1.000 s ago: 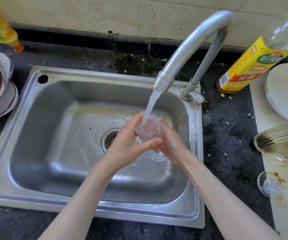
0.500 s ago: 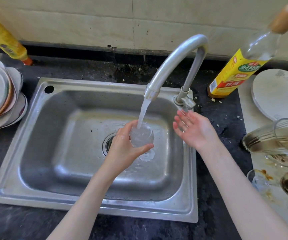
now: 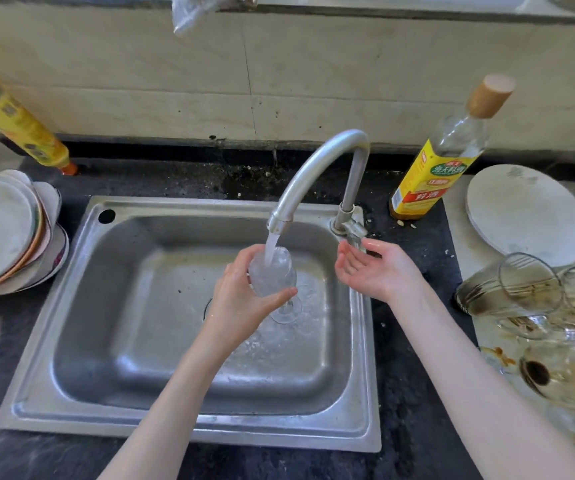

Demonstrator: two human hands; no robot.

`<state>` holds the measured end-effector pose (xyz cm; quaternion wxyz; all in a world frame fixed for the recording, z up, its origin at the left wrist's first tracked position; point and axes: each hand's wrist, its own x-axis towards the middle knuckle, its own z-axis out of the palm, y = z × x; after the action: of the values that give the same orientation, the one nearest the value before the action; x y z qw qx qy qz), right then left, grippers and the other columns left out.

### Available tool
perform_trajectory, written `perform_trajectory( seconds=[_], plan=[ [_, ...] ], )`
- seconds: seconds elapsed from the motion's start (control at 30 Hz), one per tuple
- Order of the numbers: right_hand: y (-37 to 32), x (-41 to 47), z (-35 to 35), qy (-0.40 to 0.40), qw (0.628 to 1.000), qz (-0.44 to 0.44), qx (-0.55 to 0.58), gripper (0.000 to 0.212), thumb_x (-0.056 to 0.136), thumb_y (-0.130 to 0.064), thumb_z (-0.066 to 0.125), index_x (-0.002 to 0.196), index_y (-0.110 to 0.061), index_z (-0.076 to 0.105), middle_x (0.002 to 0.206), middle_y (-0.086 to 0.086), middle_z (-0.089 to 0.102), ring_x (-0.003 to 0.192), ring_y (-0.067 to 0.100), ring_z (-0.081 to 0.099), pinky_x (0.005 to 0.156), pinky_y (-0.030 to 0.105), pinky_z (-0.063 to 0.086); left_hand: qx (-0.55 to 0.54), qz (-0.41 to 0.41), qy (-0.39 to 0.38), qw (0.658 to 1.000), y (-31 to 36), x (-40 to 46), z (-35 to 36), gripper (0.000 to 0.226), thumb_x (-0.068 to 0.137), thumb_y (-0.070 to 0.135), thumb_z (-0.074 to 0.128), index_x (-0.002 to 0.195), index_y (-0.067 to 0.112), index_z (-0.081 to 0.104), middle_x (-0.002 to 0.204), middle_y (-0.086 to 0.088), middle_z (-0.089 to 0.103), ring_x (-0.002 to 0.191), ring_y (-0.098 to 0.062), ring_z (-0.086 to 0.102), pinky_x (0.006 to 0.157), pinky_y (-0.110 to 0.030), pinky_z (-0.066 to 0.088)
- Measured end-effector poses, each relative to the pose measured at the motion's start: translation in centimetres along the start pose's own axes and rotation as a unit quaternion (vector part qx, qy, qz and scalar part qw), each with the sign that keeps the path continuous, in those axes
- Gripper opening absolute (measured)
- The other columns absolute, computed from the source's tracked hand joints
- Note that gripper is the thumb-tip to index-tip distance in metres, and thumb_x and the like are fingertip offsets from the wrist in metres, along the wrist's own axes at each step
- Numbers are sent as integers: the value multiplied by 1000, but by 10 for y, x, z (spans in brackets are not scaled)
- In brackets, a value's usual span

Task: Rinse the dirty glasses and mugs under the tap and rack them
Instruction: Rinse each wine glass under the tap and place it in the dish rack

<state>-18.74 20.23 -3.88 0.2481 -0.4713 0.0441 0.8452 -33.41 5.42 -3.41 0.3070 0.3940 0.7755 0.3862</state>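
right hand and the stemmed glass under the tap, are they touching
Apart. The head view shows the right hand open beside the tap handle, with bare sink between it and the stemmed glass; only the left hand grips the glass.

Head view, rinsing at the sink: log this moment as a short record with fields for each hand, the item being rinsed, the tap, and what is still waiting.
left hand: left hand grips the stemmed glass over the sink
right hand: right hand open, palm up, beside the tap handle, holding nothing
tap: faucet running, stream falling into the glass
waiting: stained dirty glasses lying on the counter to the right
rack: not in view
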Motion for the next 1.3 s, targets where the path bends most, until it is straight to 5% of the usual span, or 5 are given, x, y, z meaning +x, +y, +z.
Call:
perform_trajectory(
  seconds=[0.4, 0.57, 0.8, 1.03, 1.3],
  plan=[
    [-31, -9, 11, -66, 986, 3, 150, 29, 96, -19, 44, 105, 8, 52, 95, 15, 61, 81, 19, 59, 66, 33, 44, 0, -16, 32, 999, 33, 7, -15, 55, 70, 29, 79, 111, 39, 43, 105, 18, 53, 100, -11, 49, 79, -24, 37],
    [0, -16, 6, -23, 995, -57, -76, 21, 95, -17, 46, 102, -1, 58, 91, 9, 59, 77, 19, 58, 66, 28, 46, -91, -99, 75, 988, 29, 6, -12, 51, 70, 23, 79, 113, 25, 52, 100, 17, 56, 91, -2, 55, 69, -14, 40],
    [67, -39, -36, -41, 903, 22, -427, 27, 92, -27, 55, 104, -4, 64, 88, 5, 68, 75, 17, 64, 63, 23, 51, -457, -351, 71, 814, -14, -2, 5, 28, 81, 22, 70, 103, 9, 57, 91, -10, 57, 63, -16, 55, 65, -22, 49],
    [117, -24, -23, 85, 924, -109, -357, 17, 91, -31, 58, 96, -16, 63, 87, 0, 61, 69, 11, 51, 55, 21, 36, -580, -416, 54, 698, -27, -33, 21, 37, 85, 27, 66, 114, 7, 54, 121, -17, 48, 111, -29, 49, 84, -31, 48],
    [115, -40, 2, 29, 890, -256, -375, 12, 93, -20, 56, 87, -14, 65, 82, -3, 64, 76, 10, 59, 65, 22, 45, -586, -367, -38, 722, -13, -43, -3, 42, 83, 39, 62, 107, 6, 51, 116, -12, 57, 104, -26, 56, 95, -40, 44]
  ],
)
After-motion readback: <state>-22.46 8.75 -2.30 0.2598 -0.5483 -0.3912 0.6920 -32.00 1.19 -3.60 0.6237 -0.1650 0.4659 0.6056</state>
